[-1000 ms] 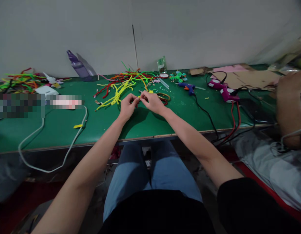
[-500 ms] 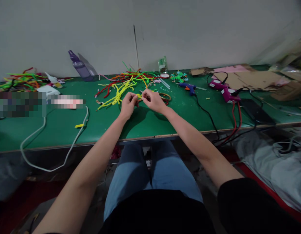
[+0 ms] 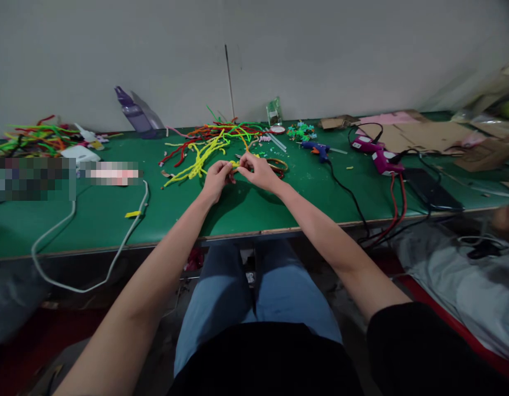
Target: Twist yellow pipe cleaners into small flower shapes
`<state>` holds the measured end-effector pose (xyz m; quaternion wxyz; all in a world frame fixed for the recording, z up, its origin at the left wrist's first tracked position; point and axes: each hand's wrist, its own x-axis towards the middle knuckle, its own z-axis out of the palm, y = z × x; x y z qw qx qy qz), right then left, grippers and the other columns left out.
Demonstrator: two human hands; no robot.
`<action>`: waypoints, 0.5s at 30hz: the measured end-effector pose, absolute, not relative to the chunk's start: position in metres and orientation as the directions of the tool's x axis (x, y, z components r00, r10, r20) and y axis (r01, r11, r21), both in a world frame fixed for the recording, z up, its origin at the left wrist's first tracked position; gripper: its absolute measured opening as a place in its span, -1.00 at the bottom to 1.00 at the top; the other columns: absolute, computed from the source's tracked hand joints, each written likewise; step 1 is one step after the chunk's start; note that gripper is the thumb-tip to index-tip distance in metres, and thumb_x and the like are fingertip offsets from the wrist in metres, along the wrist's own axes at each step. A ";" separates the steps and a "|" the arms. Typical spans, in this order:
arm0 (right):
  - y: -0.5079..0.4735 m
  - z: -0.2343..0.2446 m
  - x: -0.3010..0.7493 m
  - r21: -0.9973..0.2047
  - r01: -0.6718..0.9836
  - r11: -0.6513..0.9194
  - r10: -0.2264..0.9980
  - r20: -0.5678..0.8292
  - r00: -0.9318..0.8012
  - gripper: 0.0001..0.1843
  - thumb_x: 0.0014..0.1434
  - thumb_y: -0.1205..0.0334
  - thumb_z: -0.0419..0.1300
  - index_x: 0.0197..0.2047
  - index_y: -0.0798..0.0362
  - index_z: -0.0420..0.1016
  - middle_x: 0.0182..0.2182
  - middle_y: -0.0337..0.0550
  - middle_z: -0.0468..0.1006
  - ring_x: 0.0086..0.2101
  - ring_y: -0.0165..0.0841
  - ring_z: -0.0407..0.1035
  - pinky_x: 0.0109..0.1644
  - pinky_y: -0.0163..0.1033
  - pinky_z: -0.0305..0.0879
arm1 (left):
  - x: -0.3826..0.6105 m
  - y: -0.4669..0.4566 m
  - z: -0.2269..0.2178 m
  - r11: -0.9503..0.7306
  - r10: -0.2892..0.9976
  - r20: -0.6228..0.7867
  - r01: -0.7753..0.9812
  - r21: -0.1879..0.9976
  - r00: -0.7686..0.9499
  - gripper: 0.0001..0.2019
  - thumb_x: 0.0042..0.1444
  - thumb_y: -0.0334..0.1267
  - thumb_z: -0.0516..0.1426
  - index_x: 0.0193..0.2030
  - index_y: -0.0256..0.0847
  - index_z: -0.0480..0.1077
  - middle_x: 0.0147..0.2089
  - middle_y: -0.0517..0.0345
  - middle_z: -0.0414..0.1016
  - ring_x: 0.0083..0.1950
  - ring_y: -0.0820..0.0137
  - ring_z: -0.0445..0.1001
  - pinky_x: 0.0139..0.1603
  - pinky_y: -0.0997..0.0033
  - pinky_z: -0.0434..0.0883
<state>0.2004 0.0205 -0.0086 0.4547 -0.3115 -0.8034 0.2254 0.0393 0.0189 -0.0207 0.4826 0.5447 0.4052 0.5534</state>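
Note:
Over the green table (image 3: 246, 212) my left hand (image 3: 215, 179) and my right hand (image 3: 258, 171) meet fingertip to fingertip. Both pinch a short yellow pipe cleaner piece (image 3: 234, 163) between them. Just beyond my hands lies a pile of yellow, red, orange and green pipe cleaners (image 3: 209, 144). A gold ring-shaped hoop (image 3: 278, 163) lies right behind my right hand.
A blue glue gun (image 3: 316, 147) and two magenta glue guns (image 3: 378, 154) lie at the right with trailing cables. Cardboard sheets (image 3: 427, 132) sit far right. A purple bottle (image 3: 133, 113), a white cable (image 3: 93, 242) and more pipe cleaners (image 3: 36, 136) lie left. Another person's hand (image 3: 505, 217) shows at the right edge.
My hands stay together on the yellow piece, fingers shifting slightly. The other person's arm at the right edge dropped away, then a hand reappeared lower down.

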 end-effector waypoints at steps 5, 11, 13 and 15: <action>0.019 -0.007 0.199 -0.821 0.222 0.526 0.821 0.423 -0.383 -0.74 0.26 0.13 0.09 -0.41 0.09 0.29 -0.60 -0.29 0.35 -0.62 -0.50 0.23 -0.51 -0.34 0.15 | 0.037 0.020 -0.027 -0.354 0.933 0.350 0.051 0.934 0.080 -0.90 0.13 -0.30 0.15 -0.39 -0.20 0.32 -0.55 0.28 0.32 -0.56 0.55 0.33 -0.49 0.52 0.37; 0.020 -0.007 0.198 -0.878 0.169 0.449 0.838 0.348 -0.421 -0.74 0.24 0.13 0.15 -0.42 0.08 0.30 -0.60 -0.27 0.40 -0.63 -0.49 0.26 -0.62 -0.38 0.08 | 0.038 0.018 -0.028 -0.356 0.933 0.347 0.112 0.928 0.094 -0.90 0.02 -0.38 0.19 -0.40 -0.20 0.30 -0.55 0.30 0.35 -0.56 0.53 0.37 -0.49 0.51 0.35; 0.021 -0.008 0.198 -0.879 0.146 0.453 0.822 0.349 -0.449 -0.73 0.23 0.11 0.16 -0.42 0.08 0.30 -0.61 -0.29 0.40 -0.63 -0.50 0.26 -0.63 -0.40 0.09 | 0.039 0.017 -0.025 -0.299 0.950 0.293 0.041 0.953 0.109 -0.90 0.01 -0.37 0.18 -0.42 -0.20 0.30 -0.55 0.28 0.36 -0.54 0.52 0.38 -0.47 0.50 0.37; 0.022 -0.006 0.200 -0.878 0.131 0.459 0.810 0.354 -0.467 -0.70 0.23 0.07 0.17 -0.42 0.08 0.30 -0.61 -0.29 0.39 -0.63 -0.51 0.26 -0.63 -0.40 0.09 | 0.039 0.015 -0.022 -0.241 0.958 0.247 -0.057 0.969 0.148 -0.93 0.01 -0.35 0.16 -0.43 -0.22 0.32 -0.54 0.25 0.38 -0.52 0.51 0.39 -0.44 0.49 0.39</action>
